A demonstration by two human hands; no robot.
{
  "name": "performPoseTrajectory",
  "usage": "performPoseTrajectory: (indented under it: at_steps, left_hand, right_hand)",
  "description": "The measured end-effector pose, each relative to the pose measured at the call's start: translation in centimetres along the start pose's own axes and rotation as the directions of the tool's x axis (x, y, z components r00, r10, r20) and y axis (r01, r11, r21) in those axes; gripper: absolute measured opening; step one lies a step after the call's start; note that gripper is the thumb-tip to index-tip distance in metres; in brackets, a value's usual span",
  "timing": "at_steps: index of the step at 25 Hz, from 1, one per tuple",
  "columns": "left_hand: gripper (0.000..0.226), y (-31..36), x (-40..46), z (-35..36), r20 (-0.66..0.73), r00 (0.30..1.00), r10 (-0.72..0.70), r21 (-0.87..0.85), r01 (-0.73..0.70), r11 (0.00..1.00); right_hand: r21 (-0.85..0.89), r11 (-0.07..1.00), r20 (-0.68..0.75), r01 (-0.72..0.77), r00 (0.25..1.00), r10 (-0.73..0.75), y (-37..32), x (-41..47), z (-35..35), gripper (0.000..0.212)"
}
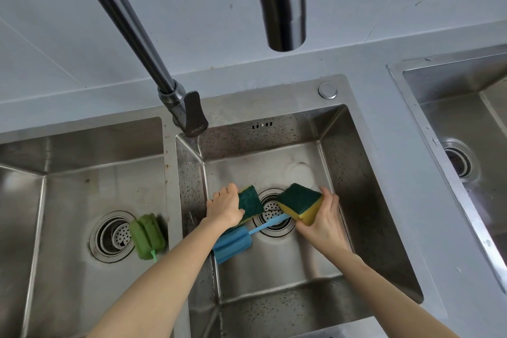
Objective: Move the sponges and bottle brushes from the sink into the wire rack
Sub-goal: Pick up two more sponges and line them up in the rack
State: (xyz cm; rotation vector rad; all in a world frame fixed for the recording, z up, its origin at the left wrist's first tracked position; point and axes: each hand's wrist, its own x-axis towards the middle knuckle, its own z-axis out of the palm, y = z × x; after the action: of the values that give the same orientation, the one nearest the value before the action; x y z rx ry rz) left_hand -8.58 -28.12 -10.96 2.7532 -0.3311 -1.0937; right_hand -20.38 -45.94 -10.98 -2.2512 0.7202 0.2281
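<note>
Both hands are working down in the middle sink [345,162], a steel basin speckled with water spots. The left hand [223,204] is gripping a sponge [251,200], fingers curled over its rough dark-green scouring face. The right hand [322,218] is pinching a second sponge [300,203], a thick block with a green top and soft yellow foam beneath, tilting it above the round perforated drain [273,211]. A blue bottle brush [233,244] is lying on the basin floor, its ribbed foam head near the left forearm and its thin handle reaching toward the drain. In the left basin [68,145], a green bottle brush [146,236] is resting beside that drain, its handle mostly hidden, it seems. The faucet [181,107] is crossing overhead.
</note>
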Motion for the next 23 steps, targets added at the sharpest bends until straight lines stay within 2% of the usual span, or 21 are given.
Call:
performPoseTrajectory:
  at_steps: [3, 6, 10, 15, 18, 23]
  left_hand:
    - [0.041, 0.0, -0.3, -0.2, -0.045, 0.999, 0.005, 0.004, -0.004, 1.000]
    - [0.037, -0.3, -0.5, -0.7, -0.069, 0.998, -0.002, -0.017, 0.001, 1.000]
    - [0.031, -0.3, -1.2, -1.1, -0.071, 0.997, 0.038, -0.033, -0.040, 0.999]
    - [0.027, -0.3, -2.3, -1.2, -0.090, 0.992, 0.085, -0.085, -0.093, 0.992]
    - [0.028, -0.5, -2.7, -1.2, -0.084, 0.993, 0.083, -0.104, -0.092, 0.990]
    - [0.030, -0.8, -3.0, -1.4, -0.085, 0.993, 0.084, -0.113, -0.093, 0.989]
  right_hand:
    - [-0.142, 0.990, 0.067, 0.007, 0.998, 0.003, 0.9, -0.7, -0.2, 0.081]
    - [-0.256, 0.966, 0.052, -0.029, 0.998, 0.043, 1.2, -1.2, 0.1, 0.077]
    - [-0.271, 0.962, 0.019, -0.041, 0.999, 0.048, 0.8, -0.9, 0.4, 0.081]
    - [-0.324, 0.945, 0.109, -0.041, 0.991, 0.080, 0.3, -0.6, 0.3, 0.084]
    - [-0.255, 0.962, 0.102, -0.093, 0.987, 0.123, 0.0, -0.7, 0.6, 0.074]
    - [0.035, 0.965, 0.086, -0.260, 0.963, 0.256, -0.3, -0.7, 1.3, 0.068]
